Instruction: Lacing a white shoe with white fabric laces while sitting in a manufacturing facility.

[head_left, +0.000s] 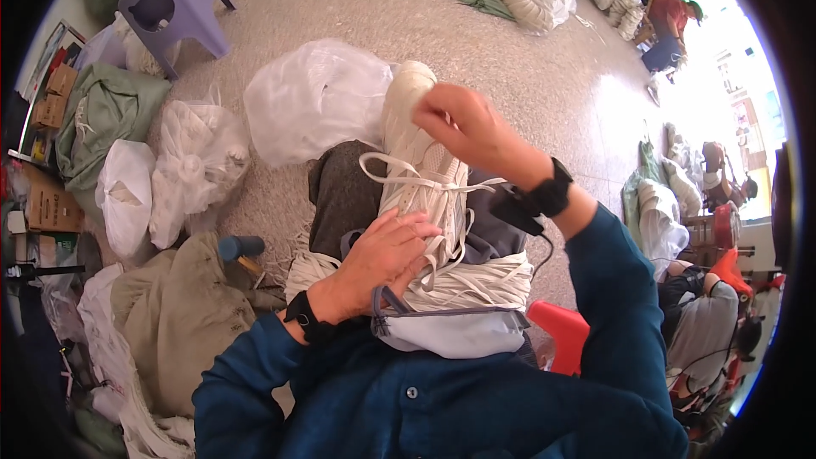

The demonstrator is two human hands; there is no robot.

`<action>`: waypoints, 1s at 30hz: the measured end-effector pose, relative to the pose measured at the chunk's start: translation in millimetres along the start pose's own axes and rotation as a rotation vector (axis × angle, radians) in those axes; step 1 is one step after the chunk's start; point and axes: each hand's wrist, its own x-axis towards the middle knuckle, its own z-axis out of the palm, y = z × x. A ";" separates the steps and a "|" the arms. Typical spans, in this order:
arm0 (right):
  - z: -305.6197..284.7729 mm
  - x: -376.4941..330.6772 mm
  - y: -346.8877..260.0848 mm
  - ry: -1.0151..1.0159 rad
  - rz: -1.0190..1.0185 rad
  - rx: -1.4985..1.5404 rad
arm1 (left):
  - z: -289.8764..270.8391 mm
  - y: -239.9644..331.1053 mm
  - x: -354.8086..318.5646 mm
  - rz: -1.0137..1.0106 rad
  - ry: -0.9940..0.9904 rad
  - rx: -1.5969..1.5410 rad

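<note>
A long cream shoe with a mesh tongue and laces lies lengthwise over my lap, its rounded end pointing away from me. Whether it is a whole shoe or only an upper I cannot tell. A cream shoelace loops loosely across its middle. My left hand grips the shoe's near end, fingers bent over it. Above the far part is my right hand, its fingers curled together; what they hold, if anything, is hidden. Under the shoe, a thick bundle of cream laces spreads across my lap, next to a grey pouch.
Plastic bags surround me on the floor. Left stand a purple stool, a green sack and cardboard boxes. Close on my right is a red plastic piece. Other people are at the right.
</note>
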 end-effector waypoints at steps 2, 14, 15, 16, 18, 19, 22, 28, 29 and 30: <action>8.1 -24.4 13.4 -0.073 -0.088 -0.105 | 0.2 0.9 0.1 0.005 0.010 0.006; 16.2 3.6 -27.6 -0.172 0.178 0.327 | -1.2 4.2 4.7 -0.012 -0.012 0.026; 18.2 11.5 -25.9 -0.165 0.184 0.330 | -1.8 5.1 4.9 -0.022 -0.016 0.032; 17.4 18.5 -23.7 -0.078 0.050 0.274 | -1.9 5.2 6.5 -0.013 -0.025 0.030; 13.4 23.1 -15.3 0.007 -0.115 0.041 | -3.1 3.8 9.2 -0.018 -0.038 0.005; 10.2 16.8 -11.0 0.014 -0.110 0.036 | -4.1 2.9 9.7 -0.010 -0.043 0.003; 1.3 -11.1 -2.2 -0.004 0.172 0.207 | -7.3 3.4 6.4 -0.028 -0.048 0.000; 2.9 -75.9 26.4 -0.002 -0.110 -0.068 | -24.1 2.0 19.2 -0.048 -0.056 -0.122; 8.8 -86.2 28.1 0.000 -0.108 -0.071 | -27.9 2.9 23.4 -0.065 -0.095 -0.130; 15.4 -94.4 26.4 0.045 -0.097 -0.116 | -30.4 3.0 25.5 -0.083 -0.135 -0.136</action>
